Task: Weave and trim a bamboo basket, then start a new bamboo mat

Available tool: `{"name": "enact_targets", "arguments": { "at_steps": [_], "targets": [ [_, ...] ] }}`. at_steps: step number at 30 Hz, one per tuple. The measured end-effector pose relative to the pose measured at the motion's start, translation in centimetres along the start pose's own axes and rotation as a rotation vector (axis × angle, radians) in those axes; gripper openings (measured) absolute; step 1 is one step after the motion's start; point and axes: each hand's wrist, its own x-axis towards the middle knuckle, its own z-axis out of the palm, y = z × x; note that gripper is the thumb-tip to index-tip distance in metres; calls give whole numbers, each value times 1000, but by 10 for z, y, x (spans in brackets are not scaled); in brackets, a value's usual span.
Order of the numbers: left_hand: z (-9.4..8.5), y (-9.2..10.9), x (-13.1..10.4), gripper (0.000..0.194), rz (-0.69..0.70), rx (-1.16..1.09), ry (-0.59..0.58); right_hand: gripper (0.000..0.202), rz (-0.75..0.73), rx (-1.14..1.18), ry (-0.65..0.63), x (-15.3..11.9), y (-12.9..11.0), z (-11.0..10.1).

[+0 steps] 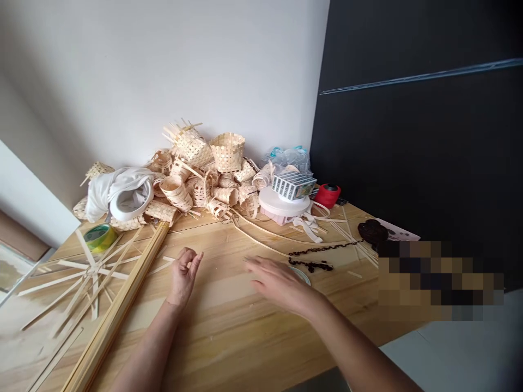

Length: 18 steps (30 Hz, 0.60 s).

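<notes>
From here I can't tell what the half-curled left hand holds; the right hand spreads open, empty, and the long yellow wooden-strip bundle, lower left, looks light, stiff, best held midway.

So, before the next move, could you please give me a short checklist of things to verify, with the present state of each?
1. Left hand free: cannot tell; its fingers are curled, though no object shows.
2. Right hand free: ok; fingers extended, nothing visible held.
3. Strip bundle kept together: ok; it lies lengthwise left of the left hand.
4. Crossed strips still joined in a star: ok in shape; cannot tell how firmly.
5. Dark cord gathered: not ok; it trails loosely near the right hand.
6. Round dish contents: cannot tell; the right hand hides most of it.
</notes>
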Motion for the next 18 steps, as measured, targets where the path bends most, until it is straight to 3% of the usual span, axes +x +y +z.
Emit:
{"name": "enact_targets", "arguments": {
  "at_steps": [4, 10, 14, 18],
  "targets": [
    [10, -4, -6, 14, -43, 30, -80, 29, 132, -64, 72, -29, 46, 27],
    [14, -6, -14, 25, -47, 116, -236, 22, 126, -168, 390, -46, 92, 70],
    [3, 24, -5, 29, 18, 279, -327, 26, 27, -166, 436, -49, 100, 76],
    [-26, 67, 8, 17, 78, 532, -590, 25, -77, -121, 456, -49, 104, 69]
  ]
}}
